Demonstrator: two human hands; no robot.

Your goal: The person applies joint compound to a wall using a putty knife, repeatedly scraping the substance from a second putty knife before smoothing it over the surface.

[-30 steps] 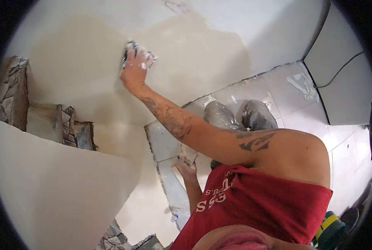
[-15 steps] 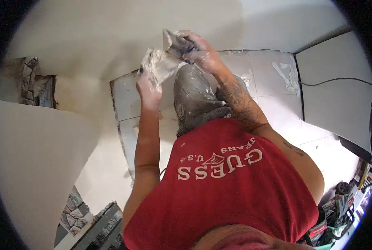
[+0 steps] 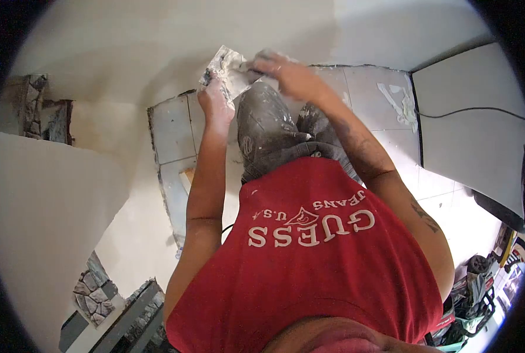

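My left hand [image 3: 216, 101] is wrapped round the lower left edge of a flat plate [image 3: 234, 79] smeared with whitish paste. My right hand [image 3: 286, 75], blurred by motion, is closed on a scraper [image 3: 252, 75] whose blade reaches the plate's right side. White residue coats both hands. Just below them are the knees of my grey, paste-spotted trousers [image 3: 265, 115].
A pale wall [image 3: 174, 35] rises ahead. Floor tiles [image 3: 371, 94] carry white smears [image 3: 399, 103] at the right, beside a white panel [image 3: 474, 135] crossed by a black cable [image 3: 480, 109]. Bags and gear [image 3: 471, 294] lie at the lower right.
The scraper in my right hand has swung down from its raised, tilted position onto the plate's right side. My left hand and the plate have shifted slightly right and up.
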